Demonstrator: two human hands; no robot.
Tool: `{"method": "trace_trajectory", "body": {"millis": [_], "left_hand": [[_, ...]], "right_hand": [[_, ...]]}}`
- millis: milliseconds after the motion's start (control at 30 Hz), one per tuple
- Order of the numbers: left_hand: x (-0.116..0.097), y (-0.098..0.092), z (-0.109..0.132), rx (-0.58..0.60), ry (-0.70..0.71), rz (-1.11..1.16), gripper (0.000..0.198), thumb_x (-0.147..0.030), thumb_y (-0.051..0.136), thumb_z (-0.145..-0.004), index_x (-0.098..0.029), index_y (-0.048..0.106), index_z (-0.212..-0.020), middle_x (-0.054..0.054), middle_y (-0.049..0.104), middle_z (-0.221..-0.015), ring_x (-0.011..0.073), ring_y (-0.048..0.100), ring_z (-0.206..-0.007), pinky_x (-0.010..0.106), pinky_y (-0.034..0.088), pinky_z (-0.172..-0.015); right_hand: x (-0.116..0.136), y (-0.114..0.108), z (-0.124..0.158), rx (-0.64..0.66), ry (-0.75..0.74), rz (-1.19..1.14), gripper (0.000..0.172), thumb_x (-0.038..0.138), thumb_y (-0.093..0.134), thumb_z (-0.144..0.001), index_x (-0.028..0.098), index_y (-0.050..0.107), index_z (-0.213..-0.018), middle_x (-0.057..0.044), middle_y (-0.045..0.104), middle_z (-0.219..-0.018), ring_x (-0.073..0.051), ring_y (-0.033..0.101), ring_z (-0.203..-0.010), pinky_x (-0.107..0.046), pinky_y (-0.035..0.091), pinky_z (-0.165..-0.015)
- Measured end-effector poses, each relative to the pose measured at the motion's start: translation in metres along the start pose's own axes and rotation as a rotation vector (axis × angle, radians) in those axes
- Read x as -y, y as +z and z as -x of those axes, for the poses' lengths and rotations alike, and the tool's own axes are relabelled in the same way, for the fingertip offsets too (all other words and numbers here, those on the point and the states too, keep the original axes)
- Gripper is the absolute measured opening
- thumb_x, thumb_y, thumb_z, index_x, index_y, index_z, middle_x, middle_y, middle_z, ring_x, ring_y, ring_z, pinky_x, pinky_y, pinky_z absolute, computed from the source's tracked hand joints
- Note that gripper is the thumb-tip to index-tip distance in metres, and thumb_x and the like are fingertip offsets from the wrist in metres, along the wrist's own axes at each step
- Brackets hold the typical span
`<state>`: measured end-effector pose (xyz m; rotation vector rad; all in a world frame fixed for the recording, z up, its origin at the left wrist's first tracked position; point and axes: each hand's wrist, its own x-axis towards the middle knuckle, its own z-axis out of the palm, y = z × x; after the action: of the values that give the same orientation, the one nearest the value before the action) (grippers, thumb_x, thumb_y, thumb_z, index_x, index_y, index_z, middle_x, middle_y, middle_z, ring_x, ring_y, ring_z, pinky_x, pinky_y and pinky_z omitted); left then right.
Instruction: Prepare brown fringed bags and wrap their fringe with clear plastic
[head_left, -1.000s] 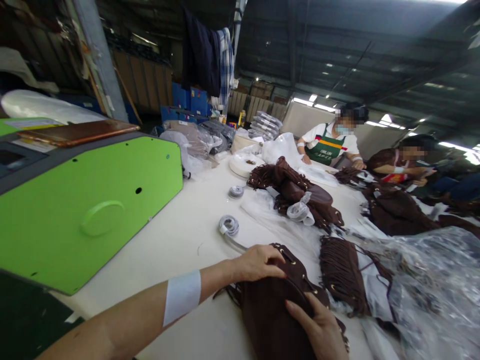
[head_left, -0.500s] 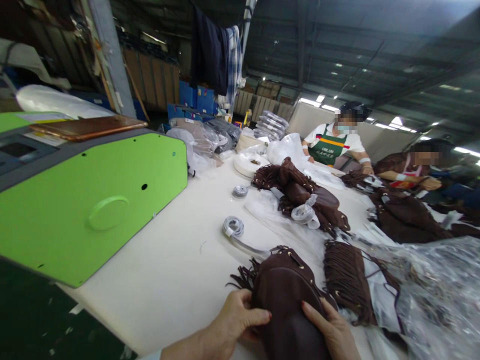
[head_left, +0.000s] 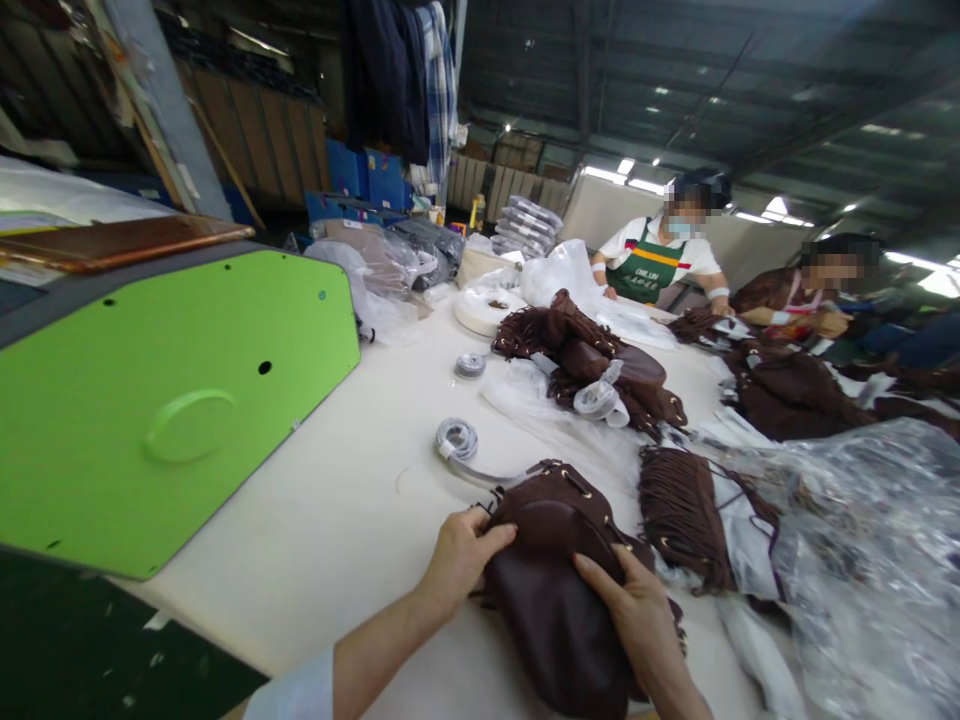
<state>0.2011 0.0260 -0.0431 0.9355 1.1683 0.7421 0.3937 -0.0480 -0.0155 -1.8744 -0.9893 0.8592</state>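
Note:
A dark brown leather bag (head_left: 559,590) with eyelets along its top edge lies at the near edge of the white table (head_left: 330,540). My left hand (head_left: 461,560) grips its left side, thumb on top and fingers hidden beneath. On the right side, my right hand (head_left: 637,610) is closed on the bag too, its thumb pressing the leather. A coiled grey strap (head_left: 456,440) lies just beyond, its tail running toward the bag's top. To the right is another brown bag with fringe (head_left: 682,515), partly wrapped in white material.
A green machine panel (head_left: 187,400) stands at the left. Brown fringed bags (head_left: 592,360) are heaped farther back, near a white roll (head_left: 487,308). Clear plastic bags (head_left: 870,570) cover the right side. Two co-workers (head_left: 652,255) are across the table.
Both hands and the bag appear higher and slightly left in view, and more of the bag's lower part shows. The surroundings have shifted left as the camera turned.

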Motion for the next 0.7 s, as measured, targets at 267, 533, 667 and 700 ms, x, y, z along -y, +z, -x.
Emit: {"method": "trace_trajectory", "body": {"millis": [267, 533, 667, 700], "left_hand": [[0.015, 0.002, 0.023, 0.074, -0.137, 0.072, 0.047, -0.055, 0.067, -0.058, -0.016, 0.051, -0.079, -0.001, 0.057, -0.065, 0.0129, 0.053, -0.056, 0.023, 0.039, -0.049], [0.028, 0.025, 0.053, 0.181, -0.278, 0.427, 0.068, -0.037, 0.079, -0.048, -0.016, 0.052, -0.107, 0.009, 0.067, -0.095, 0.0237, 0.064, -0.071, 0.038, 0.054, -0.060], [0.026, 0.029, 0.048, 0.075, -0.201, 0.329, 0.063, -0.029, 0.076, -0.043, -0.012, 0.056, -0.101, 0.010, 0.069, -0.085, 0.0233, 0.062, -0.061, 0.031, 0.050, -0.045], [0.027, 0.028, 0.048, 0.069, -0.206, 0.314, 0.064, -0.030, 0.076, -0.043, -0.011, 0.056, -0.100, 0.010, 0.069, -0.083, 0.0233, 0.062, -0.060, 0.030, 0.049, -0.044]], "right_hand": [[0.004, 0.002, -0.003, 0.010, 0.071, -0.177, 0.033, 0.046, 0.073, -0.061, 0.019, 0.066, -0.078, 0.001, 0.068, -0.067, -0.017, 0.059, -0.059, -0.027, 0.046, -0.054], [0.004, 0.000, -0.003, 0.014, 0.125, -0.297, 0.034, 0.043, 0.077, -0.057, 0.019, 0.066, -0.079, 0.001, 0.070, -0.070, -0.018, 0.062, -0.061, -0.027, 0.049, -0.056], [0.005, 0.000, -0.003, 0.012, 0.124, -0.322, 0.034, 0.043, 0.076, -0.058, 0.019, 0.066, -0.079, 0.001, 0.070, -0.069, -0.018, 0.062, -0.061, -0.027, 0.049, -0.056], [0.005, 0.000, -0.002, 0.006, 0.118, -0.321, 0.034, 0.043, 0.076, -0.058, 0.019, 0.066, -0.079, 0.001, 0.070, -0.068, -0.017, 0.061, -0.061, -0.027, 0.049, -0.056]]}}
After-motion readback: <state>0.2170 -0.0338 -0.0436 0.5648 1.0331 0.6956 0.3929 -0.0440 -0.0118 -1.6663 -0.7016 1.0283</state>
